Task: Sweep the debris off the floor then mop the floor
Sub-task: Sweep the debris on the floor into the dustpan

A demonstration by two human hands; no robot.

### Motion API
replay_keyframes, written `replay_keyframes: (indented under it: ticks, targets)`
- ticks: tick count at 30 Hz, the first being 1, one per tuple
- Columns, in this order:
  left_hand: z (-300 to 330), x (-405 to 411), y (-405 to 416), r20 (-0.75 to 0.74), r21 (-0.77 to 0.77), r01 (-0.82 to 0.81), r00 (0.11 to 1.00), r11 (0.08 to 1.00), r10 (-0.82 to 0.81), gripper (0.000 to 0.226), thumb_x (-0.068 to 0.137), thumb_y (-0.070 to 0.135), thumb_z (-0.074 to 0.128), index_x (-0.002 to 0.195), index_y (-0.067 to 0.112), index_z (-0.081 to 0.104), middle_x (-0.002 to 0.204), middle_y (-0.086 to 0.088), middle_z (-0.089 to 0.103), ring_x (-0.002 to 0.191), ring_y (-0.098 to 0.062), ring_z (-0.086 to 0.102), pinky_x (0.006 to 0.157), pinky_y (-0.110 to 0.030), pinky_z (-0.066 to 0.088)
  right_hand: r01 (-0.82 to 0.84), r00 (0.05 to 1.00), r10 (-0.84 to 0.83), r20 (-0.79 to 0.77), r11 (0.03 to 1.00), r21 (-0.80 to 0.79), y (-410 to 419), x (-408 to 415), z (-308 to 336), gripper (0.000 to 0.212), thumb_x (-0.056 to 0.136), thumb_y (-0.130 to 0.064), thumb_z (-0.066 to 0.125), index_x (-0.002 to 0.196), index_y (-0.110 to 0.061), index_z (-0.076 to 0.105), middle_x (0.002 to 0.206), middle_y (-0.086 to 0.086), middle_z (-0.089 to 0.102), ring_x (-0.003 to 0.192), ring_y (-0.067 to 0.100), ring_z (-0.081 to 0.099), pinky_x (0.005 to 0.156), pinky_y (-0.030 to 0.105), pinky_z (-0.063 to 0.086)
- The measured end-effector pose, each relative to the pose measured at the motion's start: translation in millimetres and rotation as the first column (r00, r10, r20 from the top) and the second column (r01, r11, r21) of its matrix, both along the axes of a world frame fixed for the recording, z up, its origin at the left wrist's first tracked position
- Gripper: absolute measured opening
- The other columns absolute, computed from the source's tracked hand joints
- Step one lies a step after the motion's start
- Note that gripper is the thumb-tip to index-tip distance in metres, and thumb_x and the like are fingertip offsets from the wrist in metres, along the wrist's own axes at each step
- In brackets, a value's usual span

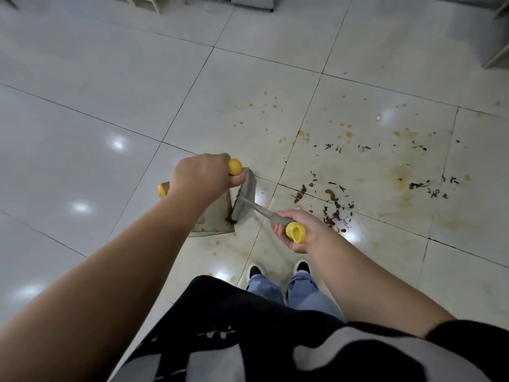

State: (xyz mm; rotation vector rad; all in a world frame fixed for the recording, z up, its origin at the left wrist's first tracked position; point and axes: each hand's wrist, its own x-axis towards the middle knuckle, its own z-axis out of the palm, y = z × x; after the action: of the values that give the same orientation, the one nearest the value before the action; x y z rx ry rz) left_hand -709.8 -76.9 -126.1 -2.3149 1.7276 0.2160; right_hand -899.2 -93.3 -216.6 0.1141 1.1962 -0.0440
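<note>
From my remote seat I see the left hand (197, 176) with its fingers wrapped around the yellow-capped top of the grey long-handled dustpan (217, 213), whose grey tray sits on the glossy white tiled floor (82, 106) just ahead of the feet. The right hand (298, 230) curls around the grey handle of the grey broom with a yellow end cap (295, 232); the handle slants down and to the left. The broom's grey bristle head (243, 199) stands at the dustpan's open edge, with a small clump of brown debris at its lower corner, right against the tray.

Most of the scattered dark leaf-like debris (334, 208) lies on the tiles to the right of the broom, near the right hand in the view, with more flecks (420, 184) farther right and up. Yellowish-brown splashes and smears (399, 172) stain the same tiles, and small drops dot the floor above the broom.

Below the hands I make out blue jeans (300, 288) and two dark shoes with white trim (302, 266), standing on the stained tile. Pale furniture legs (495, 56) show at the top right edge.
</note>
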Motion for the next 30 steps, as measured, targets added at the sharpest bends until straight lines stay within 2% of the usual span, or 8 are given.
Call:
replay_keyframes:
  ticks: [6, 10, 16, 18, 20, 23, 26, 30]
  targets:
    - [11, 21, -12, 0.008, -0.023, 0.081, 0.997, 0.996, -0.081, 0.05, 0.087, 0.065, 0.033, 0.09, 0.019, 0.053, 0.058, 0.006, 0.038, 0.064, -0.022, 0.047, 0.052, -0.025, 0.027, 0.297, 0.951, -0.297, 0.089, 0.955, 0.023, 0, 39, -14, 0.019, 0.094, -0.013, 0.053, 0.092, 0.005, 0.048, 0.082, 0.022, 0.051, 0.053, 0.023, 0.059, 0.038, 0.026, 0.054]
    - [9, 29, -2, 0.024, -0.027, 0.144, 0.989, 0.989, -0.143, 0.047, 0.087, 0.064, 0.035, 0.078, 0.019, 0.045, 0.055, 0.005, 0.037, 0.052, -0.017, 0.038, 0.045, -0.022, 0.017, 0.483, 0.862, -0.494, 0.11, 0.868, 0.112, 8, 26, -31, 0.016, 0.094, -0.005, 0.05, 0.082, 0.006, 0.051, 0.078, 0.019, 0.048, 0.038, 0.017, 0.055, 0.037, 0.016, 0.049]
    - [8, 39, 1, 0.041, 0.049, 0.163, 0.985, 0.985, -0.165, 0.048, 0.088, 0.065, 0.031, 0.079, 0.019, 0.044, 0.055, 0.004, 0.039, 0.047, -0.01, 0.032, 0.045, -0.022, 0.017, 0.588, 0.807, -0.591, -0.022, 0.798, 0.129, 4, -20, -44, 0.017, 0.093, -0.009, 0.053, 0.101, 0.005, 0.05, 0.084, 0.022, 0.05, 0.034, 0.018, 0.056, 0.035, 0.015, 0.047]
    - [7, 40, 0, 0.043, 0.052, 0.178, 0.983, 0.983, -0.181, 0.049, 0.088, 0.064, 0.031, 0.079, 0.018, 0.045, 0.056, 0.003, 0.04, 0.047, -0.01, 0.033, 0.045, -0.022, 0.018, 0.646, 0.763, -0.646, -0.002, 0.762, 0.047, 16, -46, -46, 0.029, 0.095, -0.019, 0.051, 0.113, 0.004, 0.047, 0.096, 0.014, 0.057, 0.051, 0.013, 0.064, 0.054, 0.006, 0.052]
    - [7, 39, -5, 0.041, 0.041, 0.187, 0.981, 0.981, -0.189, 0.049, 0.089, 0.063, 0.032, 0.079, 0.018, 0.046, 0.056, 0.003, 0.04, 0.047, -0.011, 0.033, 0.045, -0.022, 0.018, 0.75, 0.656, -0.754, 0.015, 0.654, 0.096, 20, -69, -51, 0.037, 0.097, -0.035, 0.045, 0.118, -0.004, 0.043, 0.108, -0.002, 0.052, 0.058, 0.013, 0.062, 0.069, -0.004, 0.044]
    - [7, 34, -14, 0.021, 0.041, 0.206, 0.978, 0.978, -0.207, 0.049, 0.088, 0.063, 0.032, 0.078, 0.017, 0.046, 0.057, 0.003, 0.041, 0.048, -0.013, 0.036, 0.045, -0.022, 0.02, 0.845, 0.517, -0.849, -0.11, 0.486, 0.222, 13, -101, -60, 0.045, 0.096, -0.038, 0.045, 0.107, 0.006, 0.045, 0.095, 0.012, 0.051, 0.036, 0.023, 0.055, 0.058, 0.0, 0.045]
    - [6, 22, -21, 0.003, 0.064, 0.252, 0.968, 0.966, -0.253, 0.049, 0.089, 0.062, 0.033, 0.079, 0.016, 0.047, 0.058, 0.003, 0.042, 0.056, -0.018, 0.043, 0.046, -0.022, 0.021, 0.88, 0.468, -0.877, -0.112, 0.45, 0.151, 17, -123, -60, 0.038, 0.097, -0.034, 0.044, 0.105, 0.004, 0.046, 0.102, 0.005, 0.049, 0.036, 0.024, 0.055, 0.047, 0.006, 0.048]
    - [4, 7, -26, -0.005, 0.096, 0.293, 0.956, 0.951, -0.294, 0.049, 0.089, 0.062, 0.032, 0.078, 0.016, 0.045, 0.059, 0.003, 0.042, 0.054, -0.017, 0.04, 0.047, -0.022, 0.02, 0.853, 0.52, -0.843, -0.14, 0.522, 0.02, 24, -135, -57, 0.028, 0.099, -0.026, 0.042, 0.113, -0.002, 0.048, 0.114, -0.006, 0.048, 0.062, 0.009, 0.055, 0.066, -0.001, 0.046]
